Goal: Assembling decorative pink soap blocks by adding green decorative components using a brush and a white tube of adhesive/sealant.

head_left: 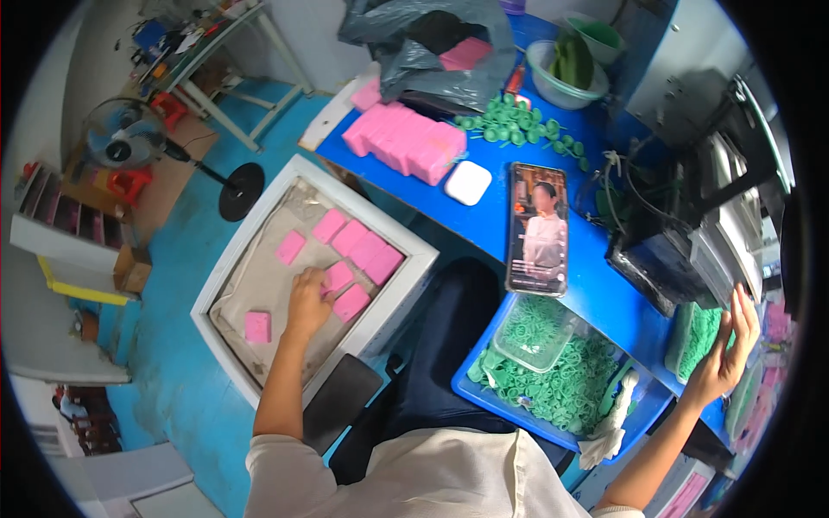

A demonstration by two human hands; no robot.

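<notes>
My left hand (308, 304) reaches into a white square box (226, 276) lined with grey-beige sheet. Its bent fingers are closed at the edge of a pink block (338, 276); the fingertips are partly hidden. Several more pink blocks lie flat around it, including a lone block (258, 327) near the box's left side. At the far right, my right hand (725, 352) is raised with its fingers stretched out. Its fingertips are at the silver plate (721, 257) of a black machine (643, 259), and whether they touch is hard to tell.
A blue bin (473, 390) of green plastic pieces, with a clear tub (534, 332), stands by my lap. On the blue table (466, 223) are a phone (537, 229), white case (469, 183), stacked pink blocks (406, 142), green pieces (516, 123) and a grey bag (389, 52).
</notes>
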